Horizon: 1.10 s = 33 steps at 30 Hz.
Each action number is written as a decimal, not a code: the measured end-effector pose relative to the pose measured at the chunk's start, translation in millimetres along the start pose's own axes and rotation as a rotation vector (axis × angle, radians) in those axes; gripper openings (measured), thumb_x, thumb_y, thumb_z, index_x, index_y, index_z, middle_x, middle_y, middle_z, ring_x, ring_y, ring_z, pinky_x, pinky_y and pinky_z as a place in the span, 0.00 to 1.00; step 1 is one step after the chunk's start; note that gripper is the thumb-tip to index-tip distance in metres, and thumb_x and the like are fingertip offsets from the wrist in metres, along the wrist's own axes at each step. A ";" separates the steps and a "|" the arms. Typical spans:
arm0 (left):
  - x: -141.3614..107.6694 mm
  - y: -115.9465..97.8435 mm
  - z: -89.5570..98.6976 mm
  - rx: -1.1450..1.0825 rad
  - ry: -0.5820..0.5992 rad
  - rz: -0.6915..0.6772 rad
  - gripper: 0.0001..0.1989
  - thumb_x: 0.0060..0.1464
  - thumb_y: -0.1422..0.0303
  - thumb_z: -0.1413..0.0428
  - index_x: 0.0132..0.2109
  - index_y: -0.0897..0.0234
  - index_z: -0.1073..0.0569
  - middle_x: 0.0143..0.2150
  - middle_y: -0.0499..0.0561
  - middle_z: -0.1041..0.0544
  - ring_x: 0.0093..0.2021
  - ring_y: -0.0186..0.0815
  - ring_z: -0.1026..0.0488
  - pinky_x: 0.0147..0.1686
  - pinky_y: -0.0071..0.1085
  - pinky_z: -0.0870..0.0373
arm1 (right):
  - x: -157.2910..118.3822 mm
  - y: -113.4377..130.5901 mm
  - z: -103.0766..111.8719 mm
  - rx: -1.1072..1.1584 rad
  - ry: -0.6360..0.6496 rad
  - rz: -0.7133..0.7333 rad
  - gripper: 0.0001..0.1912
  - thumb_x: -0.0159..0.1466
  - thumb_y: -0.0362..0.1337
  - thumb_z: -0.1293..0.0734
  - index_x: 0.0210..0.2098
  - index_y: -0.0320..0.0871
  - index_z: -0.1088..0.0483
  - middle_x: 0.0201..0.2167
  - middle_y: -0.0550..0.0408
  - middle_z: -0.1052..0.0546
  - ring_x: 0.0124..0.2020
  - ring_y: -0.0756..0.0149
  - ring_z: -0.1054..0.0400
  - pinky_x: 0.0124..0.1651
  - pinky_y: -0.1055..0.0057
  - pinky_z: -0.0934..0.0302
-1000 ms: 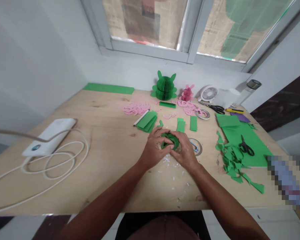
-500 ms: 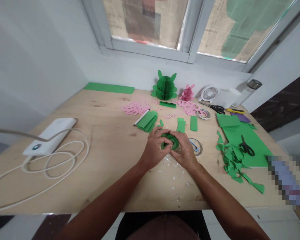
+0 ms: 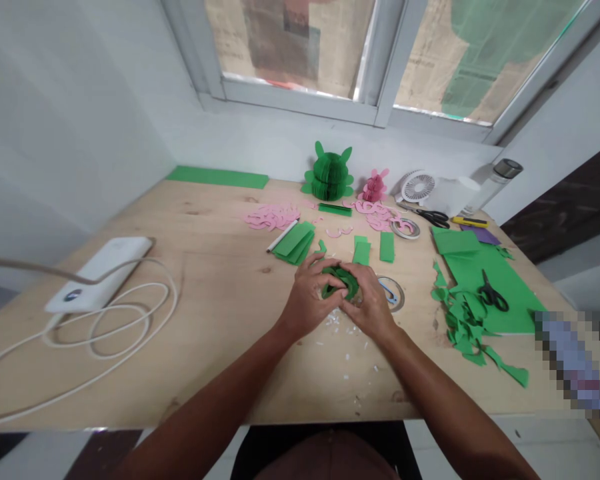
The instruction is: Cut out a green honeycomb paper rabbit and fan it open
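Observation:
Between both hands is a curled piece of green paper point(image 3: 349, 288), partly covered by the fingers. My left hand point(image 3: 310, 293) is closed around its left side, with the thumb at its near edge. On the opposite side my right hand point(image 3: 367, 298) grips it, the two thumbs almost meeting. Small white paper bits point(image 3: 336, 320) lie below the hands. Just right of my right hand is a roll of tape point(image 3: 401, 303) with a blue tool inside its ring. Small green paper rectangles point(image 3: 363, 253) lie beyond the fingers.
At the back stand a green paper figure point(image 3: 331, 177) and a pink one point(image 3: 374, 187). Green scraps point(image 3: 465, 320) and black scissors point(image 3: 493, 292) are on the right, by a green sheet point(image 3: 515, 293). A white power bank point(image 3: 100, 273) with a looped cable point(image 3: 173, 293) lies left.
Almost nothing differs. Both hands keep their hold on the curled green paper in the same spot, and the view has shifted very slightly.

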State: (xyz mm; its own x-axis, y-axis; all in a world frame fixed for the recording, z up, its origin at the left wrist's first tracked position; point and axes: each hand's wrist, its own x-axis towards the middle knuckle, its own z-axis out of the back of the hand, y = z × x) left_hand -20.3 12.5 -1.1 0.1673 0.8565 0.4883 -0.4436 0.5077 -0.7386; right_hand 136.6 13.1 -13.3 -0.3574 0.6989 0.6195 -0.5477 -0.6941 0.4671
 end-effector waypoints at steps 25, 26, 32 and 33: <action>-1.5 -3.2 -0.6 0.045 -0.080 -0.074 0.07 0.44 0.78 0.45 0.25 0.62 0.28 0.48 0.52 0.24 0.58 0.44 0.38 0.58 0.47 0.43 | -1.1 -2.1 -0.5 0.015 0.010 -0.037 0.28 0.58 0.35 0.33 0.57 0.47 0.43 0.50 0.46 0.30 0.51 0.54 0.36 0.53 0.55 0.40; -0.9 -2.4 0.0 0.035 -0.082 -0.062 0.07 0.44 0.78 0.45 0.25 0.62 0.28 0.47 0.53 0.24 0.58 0.44 0.38 0.58 0.47 0.43 | -0.8 -1.9 -0.1 0.016 0.011 -0.044 0.28 0.58 0.35 0.33 0.57 0.47 0.42 0.49 0.46 0.29 0.51 0.54 0.36 0.53 0.55 0.41; 3.7 -0.5 10.2 -0.069 -0.058 0.002 0.05 0.46 0.75 0.44 0.26 0.61 0.28 0.47 0.54 0.24 0.58 0.44 0.38 0.58 0.47 0.42 | -0.7 -4.9 1.9 0.062 -0.021 -0.150 0.29 0.56 0.38 0.30 0.55 0.47 0.39 0.49 0.47 0.29 0.51 0.53 0.35 0.54 0.55 0.41; 4.2 -0.5 12.3 -0.089 -0.045 -0.003 0.04 0.47 0.75 0.44 0.27 0.61 0.28 0.48 0.54 0.24 0.59 0.44 0.38 0.58 0.47 0.42 | -0.7 -6.1 2.3 0.080 -0.040 -0.186 0.29 0.55 0.38 0.30 0.55 0.47 0.39 0.49 0.47 0.29 0.51 0.53 0.35 0.54 0.55 0.41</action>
State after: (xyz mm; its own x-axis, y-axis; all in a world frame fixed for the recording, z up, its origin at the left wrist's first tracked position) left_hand -30.2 14.7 7.0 0.1282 0.8508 0.5096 -0.3630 0.5184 -0.7742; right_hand 141.9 16.4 -15.1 -0.2246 0.8099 0.5418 -0.5387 -0.5666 0.6235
